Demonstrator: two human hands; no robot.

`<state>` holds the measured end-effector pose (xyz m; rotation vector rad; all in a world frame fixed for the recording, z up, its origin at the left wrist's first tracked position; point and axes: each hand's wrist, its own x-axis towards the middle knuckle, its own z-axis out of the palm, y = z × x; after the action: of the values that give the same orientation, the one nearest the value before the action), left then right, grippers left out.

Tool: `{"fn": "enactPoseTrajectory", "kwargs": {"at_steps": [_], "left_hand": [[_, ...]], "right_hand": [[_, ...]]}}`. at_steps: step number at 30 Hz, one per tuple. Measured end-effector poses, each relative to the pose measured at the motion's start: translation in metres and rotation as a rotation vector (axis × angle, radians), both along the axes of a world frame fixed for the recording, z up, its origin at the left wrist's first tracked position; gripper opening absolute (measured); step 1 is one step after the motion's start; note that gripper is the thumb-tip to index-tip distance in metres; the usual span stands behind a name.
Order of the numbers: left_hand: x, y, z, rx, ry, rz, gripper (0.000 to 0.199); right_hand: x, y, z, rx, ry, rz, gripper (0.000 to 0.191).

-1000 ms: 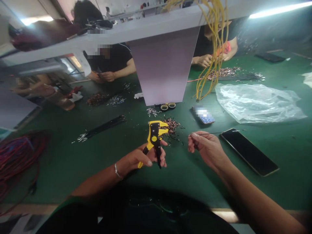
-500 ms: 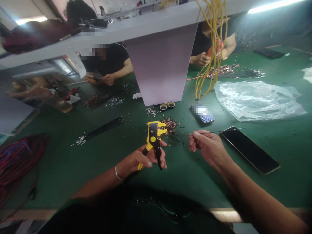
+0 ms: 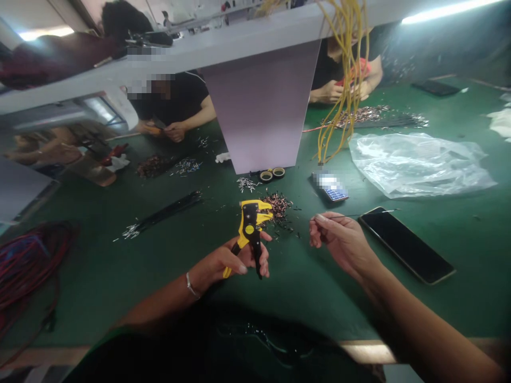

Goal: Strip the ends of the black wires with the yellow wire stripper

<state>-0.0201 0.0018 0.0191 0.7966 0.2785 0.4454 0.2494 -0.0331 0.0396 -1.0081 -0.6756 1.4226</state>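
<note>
Across a long workbench topped with green matting (image 3: 99, 266), a pale grey shelf (image 3: 159, 56) runs overhead on a broad lilac-grey panel (image 3: 259, 106), and a hanging bunch of thin yellow wires (image 3: 345, 69) spills over its edge. A bright fluorescent tube (image 3: 451, 13) glows at upper right. Beyond the shelf, a co-worker's hands (image 3: 175, 131) work at upper centre, and another co-worker's hands (image 3: 331, 94) sit behind the yellow strands.

At lower centre, the left hand (image 3: 223, 263), with a thin silver bracelet (image 3: 191, 286) at the wrist, has its fingers curled around a yellow-and-black plastic wire stripper (image 3: 250, 234), gripping it upright by the handles. Just past its jaws lies a loose heap of copper-tipped wire offcuts (image 3: 277, 206). To the right, the right hand (image 3: 339, 244) pinches a thin black wire (image 3: 339, 216) between thumb and forefinger, close beside a glossy black smartphone (image 3: 405, 244) lying flat. Farther up sit a crumpled clear plastic bag (image 3: 415, 165), a small keypad device (image 3: 330, 187) and two rolls of tape (image 3: 271, 174). A straight bundle of black wires (image 3: 163, 214) lies at left, and a tangled red-and-blue wire coil (image 3: 27, 266) lies at the far left.
</note>
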Motion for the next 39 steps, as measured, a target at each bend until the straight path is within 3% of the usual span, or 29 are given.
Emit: {"fn": "enactPoseTrajectory", "kwargs": {"at_steps": [19, 39], "left_hand": [[0.000, -0.001, 0.016, -0.009, -0.018, -0.078, 0.058], [-0.001, -0.002, 0.016, -0.030, -0.002, -0.068, 0.045]], "right_hand": [[0.002, -0.001, 0.007, 0.027, 0.013, -0.009, 0.018], [0.000, -0.003, 0.007, 0.019, 0.033, 0.001, 0.019]]}}
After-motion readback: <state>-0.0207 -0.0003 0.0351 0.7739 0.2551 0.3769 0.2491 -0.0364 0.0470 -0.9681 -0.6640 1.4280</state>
